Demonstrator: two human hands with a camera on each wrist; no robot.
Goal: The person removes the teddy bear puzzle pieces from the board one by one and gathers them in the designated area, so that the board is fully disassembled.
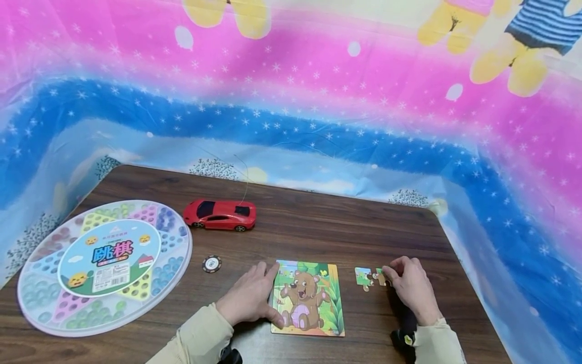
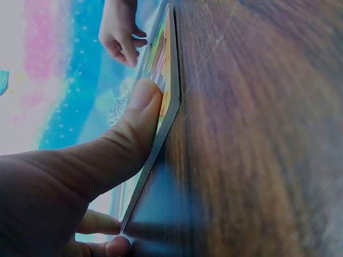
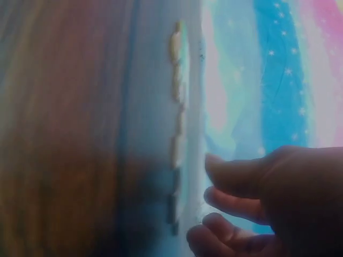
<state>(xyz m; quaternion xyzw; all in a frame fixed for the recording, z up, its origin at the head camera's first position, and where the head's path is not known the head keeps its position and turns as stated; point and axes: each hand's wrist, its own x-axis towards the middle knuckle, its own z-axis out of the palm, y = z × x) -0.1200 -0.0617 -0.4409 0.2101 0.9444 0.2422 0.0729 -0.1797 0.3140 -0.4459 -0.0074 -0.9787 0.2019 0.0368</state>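
Observation:
A bear picture puzzle board [image 1: 313, 301] lies flat on the wooden table. My left hand [image 1: 256, 297] rests on its left edge, fingers fairly straight. In the left wrist view the thumb [image 2: 142, 110] presses down on the board [image 2: 165, 80]. Right of the board lie two joined loose puzzle pieces [image 1: 368, 277]. My right hand [image 1: 402, 280] sits beside them with curled fingers, the fingertips touching the right piece. The right wrist view shows the pieces [image 3: 177, 134] edge-on, with the fingers [image 3: 236, 179] close by and nothing between them.
A red toy car [image 1: 220, 215] stands behind the board. A round checkers box [image 1: 104, 265] fills the table's left side. Between the box and my left hand lies a small poker chip [image 1: 211, 263]. A colourful starry cloth [image 1: 318, 101] surrounds the table.

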